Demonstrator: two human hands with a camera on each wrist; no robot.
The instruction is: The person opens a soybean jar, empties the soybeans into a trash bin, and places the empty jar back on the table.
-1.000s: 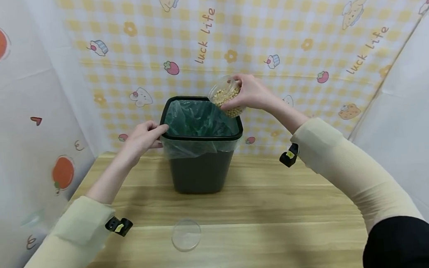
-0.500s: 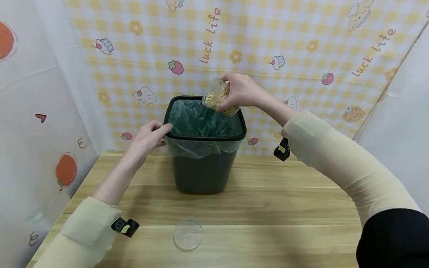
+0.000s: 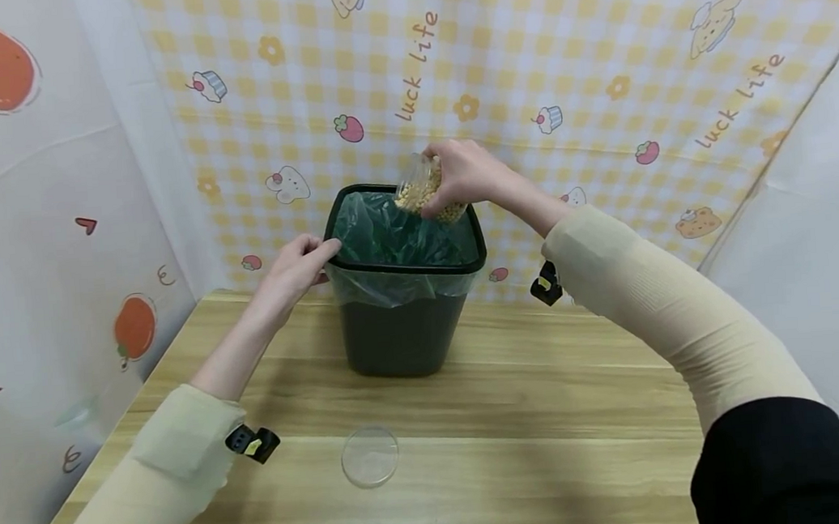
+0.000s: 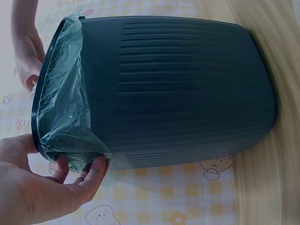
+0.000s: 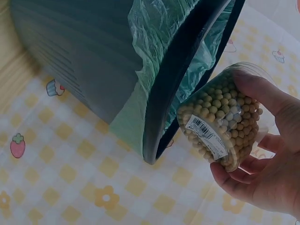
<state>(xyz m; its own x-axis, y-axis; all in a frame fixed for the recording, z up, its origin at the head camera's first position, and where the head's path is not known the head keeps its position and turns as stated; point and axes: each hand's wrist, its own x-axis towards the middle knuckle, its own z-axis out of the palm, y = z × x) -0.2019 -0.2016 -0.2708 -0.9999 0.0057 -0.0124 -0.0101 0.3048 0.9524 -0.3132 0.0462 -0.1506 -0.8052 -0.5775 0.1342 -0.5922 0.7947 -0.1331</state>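
A dark grey trash bin (image 3: 403,336) stands on the table, its black rim folded over a thin green bag (image 3: 388,232). My left hand (image 3: 296,271) holds the bin's left rim, thumb on top; the left wrist view shows its fingers (image 4: 96,173) curled against the bag's overhang. Over the right back part of the bin, my right hand (image 3: 468,173) grips a clear plastic jar (image 5: 220,122) tipped toward the opening. Round, pale yellow beans (image 5: 234,105), like soybeans, lie inside, and a barcode label (image 5: 206,136) is stuck on it. I cannot tell whether any beans are falling.
A clear round lid (image 3: 370,457) lies on the wooden table (image 3: 533,416) in front of the bin. Close behind the bin hangs a yellow checked cloth (image 3: 508,69). White cloth (image 3: 56,182) closes off the left side.
My right hand has moved the jar slightly left, farther over the bin, and tipped it more. My left hand keeps its hold on the rim. The head view has shifted a little.
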